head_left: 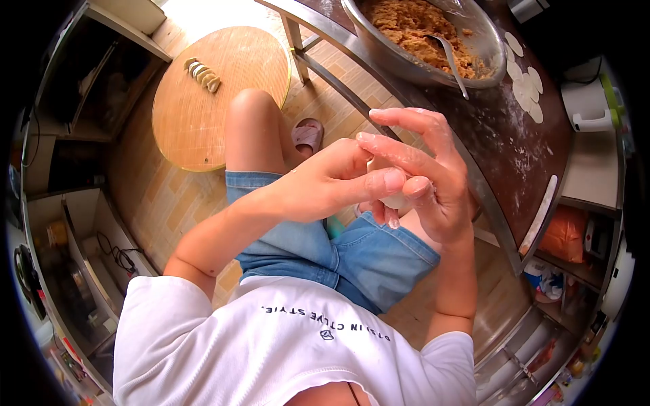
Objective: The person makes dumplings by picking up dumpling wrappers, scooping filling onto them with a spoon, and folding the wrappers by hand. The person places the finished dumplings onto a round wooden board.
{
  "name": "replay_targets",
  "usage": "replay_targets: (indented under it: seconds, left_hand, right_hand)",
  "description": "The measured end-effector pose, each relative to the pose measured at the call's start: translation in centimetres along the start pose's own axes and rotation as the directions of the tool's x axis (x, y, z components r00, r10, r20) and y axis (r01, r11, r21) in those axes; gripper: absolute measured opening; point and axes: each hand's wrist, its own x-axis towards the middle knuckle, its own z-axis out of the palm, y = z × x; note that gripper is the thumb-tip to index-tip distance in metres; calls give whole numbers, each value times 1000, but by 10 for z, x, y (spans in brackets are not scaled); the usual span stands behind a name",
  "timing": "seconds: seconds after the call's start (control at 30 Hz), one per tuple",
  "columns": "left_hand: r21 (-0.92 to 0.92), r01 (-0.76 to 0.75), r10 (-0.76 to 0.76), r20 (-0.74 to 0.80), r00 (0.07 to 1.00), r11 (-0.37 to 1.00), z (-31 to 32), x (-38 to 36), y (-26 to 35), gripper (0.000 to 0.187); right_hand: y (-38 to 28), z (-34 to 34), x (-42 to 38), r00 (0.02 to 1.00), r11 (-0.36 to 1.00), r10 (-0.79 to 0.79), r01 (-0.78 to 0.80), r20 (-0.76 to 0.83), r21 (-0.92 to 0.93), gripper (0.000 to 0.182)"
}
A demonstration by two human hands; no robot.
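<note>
Above my lap, my left hand (335,177) and my right hand (437,179) meet around a pale dumpling (379,164), which their fingers mostly hide. The left thumb and fingers press on it from the left. Floury fingers of the right hand curl around its other side, with the index finger stretched out above. Beyond the hands, a metal bowl (497,71) holds orange-brown filling (413,27), and a spoon (452,64) leans over its rim. Round dough wrappers (525,88) lie to the right of the bowl.
A round wooden board (183,128) at the left carries a row of several dumplings (203,76). The dark, flour-dusted table (501,149) has a metal edge close to my right hand. A rolling pin (539,213) lies on its right side. Shelves (575,271) stand at the far right.
</note>
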Motion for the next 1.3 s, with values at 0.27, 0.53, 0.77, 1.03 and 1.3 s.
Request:
replay_targets:
  seconds: [0.27,0.53,0.77,1.03,1.3]
  left_hand:
    - [74,-117,123,-80,989,990,10,1,1,31]
    - [833,-279,624,-98,775,477,19,4,-10,18]
    - [426,-120,274,-321,907,897,-5,14,-40,25]
    - [-240,-17,-53,-283,958,971,-25,-9,-21,60]
    - [178,86,98,-817,569,980,-176,-119,-19,39]
  right_hand:
    - [-2,-4,5,998,987,-60,60,3,-146,45]
    - [-10,3,4,998,962,-52,41,-37,-270,48]
    - [21,10,-3,990,970,135,-122,48,-213,59]
    - [17,25,-2,853,867,464,-493,240,76,109]
    - [32,36,-10,896,903,422,-428,140,14,87]
